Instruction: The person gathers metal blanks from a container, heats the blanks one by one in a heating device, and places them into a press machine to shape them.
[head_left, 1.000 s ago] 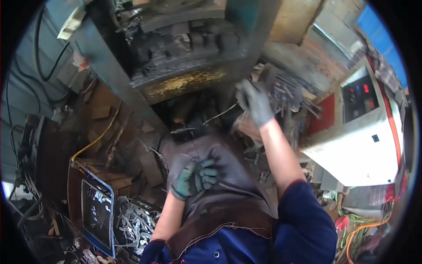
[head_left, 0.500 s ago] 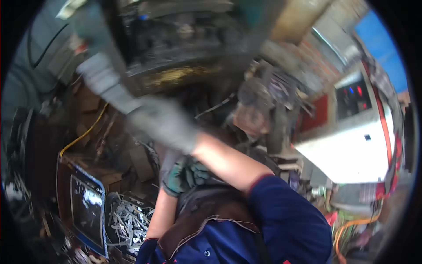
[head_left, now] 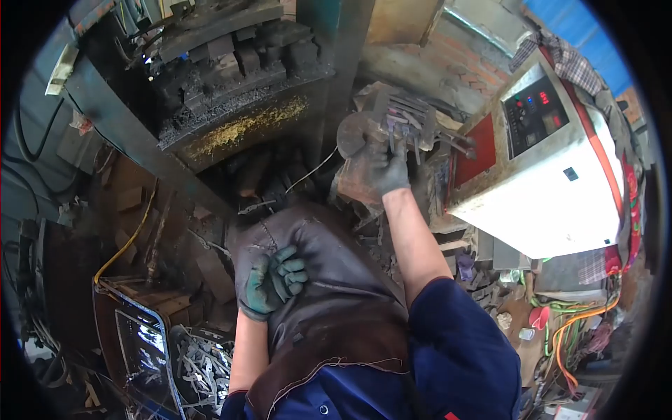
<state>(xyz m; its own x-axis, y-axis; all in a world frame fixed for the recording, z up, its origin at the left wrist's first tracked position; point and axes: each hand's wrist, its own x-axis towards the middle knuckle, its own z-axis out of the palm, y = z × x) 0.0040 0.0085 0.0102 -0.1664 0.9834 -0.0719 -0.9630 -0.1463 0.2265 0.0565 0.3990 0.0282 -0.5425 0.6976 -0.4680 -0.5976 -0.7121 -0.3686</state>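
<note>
My right hand [head_left: 389, 170], in a grey glove, reaches forward to a stand with several metal bars [head_left: 406, 115] on it. Its fingers are bent around the near end of a bar, beside a dark round disc [head_left: 355, 134]. In a green and grey glove, my left hand [head_left: 270, 281] rests palm up on the brown apron [head_left: 336, 259], fingers loosely curled with nothing visible in them.
A dark metal press [head_left: 245, 126] with yellowish flakes stands ahead at left. A white control cabinet [head_left: 546, 203] with red digits is at right. Metal pieces [head_left: 203, 364] lie in a bin at lower left, beside a blue-edged frame [head_left: 162, 332].
My right hand swept left across the press front, blurred, then came back right to the bars. My left hand stayed on the apron. The view has shifted to the right.
</note>
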